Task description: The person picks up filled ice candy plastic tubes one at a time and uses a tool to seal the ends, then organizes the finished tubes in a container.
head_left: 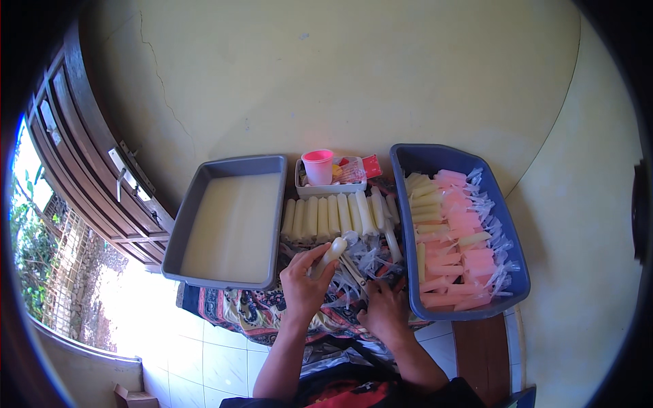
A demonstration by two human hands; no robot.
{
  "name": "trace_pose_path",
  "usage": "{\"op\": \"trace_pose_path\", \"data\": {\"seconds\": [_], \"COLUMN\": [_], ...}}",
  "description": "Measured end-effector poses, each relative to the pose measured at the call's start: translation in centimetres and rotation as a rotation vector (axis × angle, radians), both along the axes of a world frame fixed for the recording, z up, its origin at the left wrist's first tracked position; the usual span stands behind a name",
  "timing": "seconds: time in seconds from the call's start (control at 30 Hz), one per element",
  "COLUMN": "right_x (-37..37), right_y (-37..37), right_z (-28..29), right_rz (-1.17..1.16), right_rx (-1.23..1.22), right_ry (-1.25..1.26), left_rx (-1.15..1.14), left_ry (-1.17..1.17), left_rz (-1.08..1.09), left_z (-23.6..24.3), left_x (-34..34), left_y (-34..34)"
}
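Note:
My left hand (303,282) is closed round a pale cream liquid-filled plastic tube (331,254), held tilted with its upper end away from me. In my right hand (386,311) is a pair of scissors (352,269), its blades reaching up and left to the clear plastic by that tube's end. Whether the blades touch the plastic I cannot tell. Beyond both hands, several similar cream tubes (323,219) lie side by side in a row. Crumpled clear plastic tails (379,254) spread between the row and my right hand.
At left stands a grey tub (280,204) of milky liquid. A blue-grey tub (515,251) at right holds pink and cream tubes. Behind the row, a pink cup (317,168) sits in a small white tray (331,191). Patterned cloth (238,314) lies underneath; a wooden door (102,143) is far left.

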State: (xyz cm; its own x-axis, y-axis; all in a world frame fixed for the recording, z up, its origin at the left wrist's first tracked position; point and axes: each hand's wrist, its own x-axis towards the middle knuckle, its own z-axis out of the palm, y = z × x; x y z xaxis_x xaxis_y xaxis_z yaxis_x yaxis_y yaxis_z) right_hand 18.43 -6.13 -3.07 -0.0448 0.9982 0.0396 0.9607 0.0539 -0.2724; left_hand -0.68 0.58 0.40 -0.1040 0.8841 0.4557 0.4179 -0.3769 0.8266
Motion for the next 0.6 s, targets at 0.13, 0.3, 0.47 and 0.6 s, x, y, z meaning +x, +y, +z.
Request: {"op": "trace_pose_path", "data": {"seconds": [0.13,0.3,0.47,0.6], "right_x": [0.6,1.5,1.5,1.3], "right_y": [-0.4,-1.4,-1.8,-2.6], "right_z": [-0.2,1.0,0.4,0.2], "right_rz": [0.026,0.103,0.156,0.254], "right_rx": [0.031,0.127,0.062,-0.142], "right_ry": [0.061,0.339,0.682,1.173], "left_rx": [-0.018,0.014,0.114,0.121], "left_ry": [-0.005,0.046,0.133,0.135], "left_rz": [0.023,0.049,0.062,0.076], "left_z": [0.0,0.6,-0.1,-0.7], "left_x": [-0.2,-0.1,-0.1,-0.1], "left_y": [0.0,-0.1,0.6,0.8]}}
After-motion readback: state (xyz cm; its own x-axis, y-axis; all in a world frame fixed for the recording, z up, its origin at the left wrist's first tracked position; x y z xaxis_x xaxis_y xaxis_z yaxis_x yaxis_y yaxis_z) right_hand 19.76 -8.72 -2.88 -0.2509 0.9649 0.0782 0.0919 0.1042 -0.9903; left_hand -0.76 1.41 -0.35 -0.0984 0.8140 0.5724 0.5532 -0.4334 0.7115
